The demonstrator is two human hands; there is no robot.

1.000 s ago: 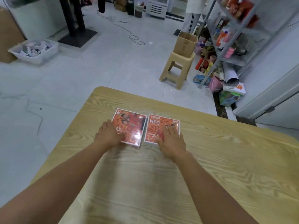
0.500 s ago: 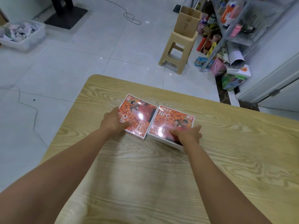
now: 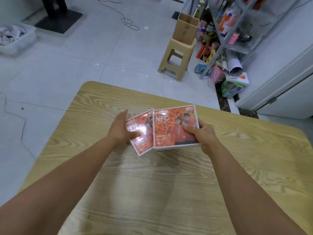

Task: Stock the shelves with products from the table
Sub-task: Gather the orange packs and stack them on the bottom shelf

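1. Pick-up step: the left hand (image 3: 121,130) clamps the left orange box (image 3: 146,129) and the right hand (image 3: 202,134) clamps the right orange box (image 3: 170,131), at frame centre over the counter (image 3: 152,184).
2. Next, likely: carry both to the shelves (image 3: 237,46), upper right.

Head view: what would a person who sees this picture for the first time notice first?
The eye goes first to the two glossy boxes in the middle: the left orange box held by the left hand and the right orange box, marked NFC, held by the right hand, over the wooden table. Next comes the crowded metal shelf at the upper right, with a cardboard box on a beige stool beside it.
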